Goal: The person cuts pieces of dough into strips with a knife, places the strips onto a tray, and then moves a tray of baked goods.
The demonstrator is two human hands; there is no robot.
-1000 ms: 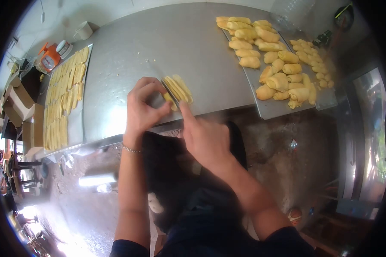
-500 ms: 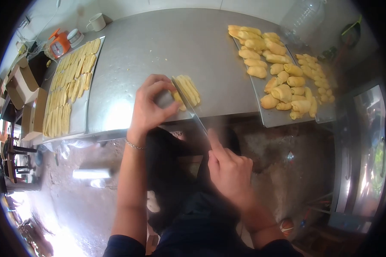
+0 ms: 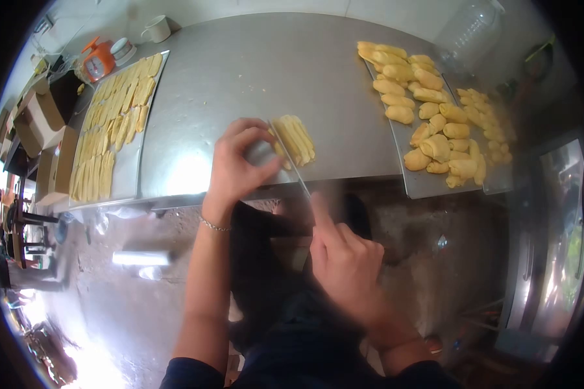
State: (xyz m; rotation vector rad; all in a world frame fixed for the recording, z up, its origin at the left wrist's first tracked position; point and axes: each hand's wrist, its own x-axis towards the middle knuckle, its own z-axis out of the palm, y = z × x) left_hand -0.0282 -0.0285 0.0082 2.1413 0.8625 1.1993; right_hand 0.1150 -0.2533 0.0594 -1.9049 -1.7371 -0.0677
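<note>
Close to the front edge of the metal table lies a yellow bread roll (image 3: pixel 296 138), cut lengthwise into strips that stay side by side. My left hand (image 3: pixel 239 159) is curled around its left end, thumb at the near side and fingers at the far side. In my right hand (image 3: pixel 347 256) is a knife (image 3: pixel 292 165), its handle hidden by my fingers and my index finger stretched along it. The blade runs along the left part of the roll, nearly upright, right beside my left fingertips.
At left, a tray (image 3: pixel 128 172) holds rows of bread strips. Whole rolls (image 3: pixel 436 147) are heaped on a tray at right, with another tray of rolls behind. An orange scale (image 3: pixel 98 61), a white mug (image 3: pixel 156 29) and a large clear bottle (image 3: pixel 472 34) stand along the back.
The whole view has shifted slightly, so everything appears farther right. The knife blade stands more on edge and looks thinner. Both hands keep their grips.
</note>
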